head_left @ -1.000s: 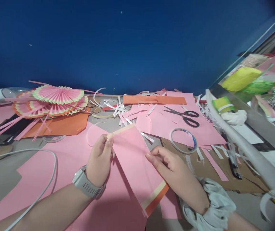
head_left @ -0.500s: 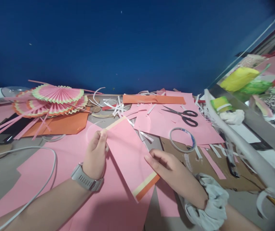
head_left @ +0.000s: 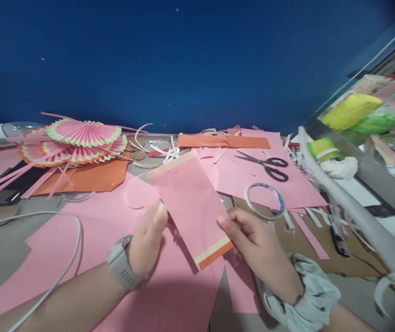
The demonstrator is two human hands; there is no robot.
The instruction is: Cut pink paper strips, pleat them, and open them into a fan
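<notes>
A pink paper sheet (head_left: 190, 207) with a cream strip along its top edge and cream and orange bands at its lower end is held tilted above the table. My right hand (head_left: 253, 244) pinches its right edge near the banded end, thumb on top. At the sheet's left edge is my left hand (head_left: 149, 235), thumb uppermost and blurred; its other fingers are mostly hidden behind the paper, so their grip cannot be made out. Under both hands lies a large pink sheet (head_left: 90, 240).
Pleated paper fans (head_left: 85, 133) rest at the back left on orange paper (head_left: 93, 173). Black-handled scissors (head_left: 270, 163) and a roll of tape (head_left: 265, 201) lie right. A cutter knife (head_left: 339, 240) is on cardboard (head_left: 297, 249). A white cable (head_left: 78, 230) loops at left.
My left thumb has come off the sheet's upper left corner, and that hand has slid down along the left edge. The sheet has shifted slightly up and right in my right hand.
</notes>
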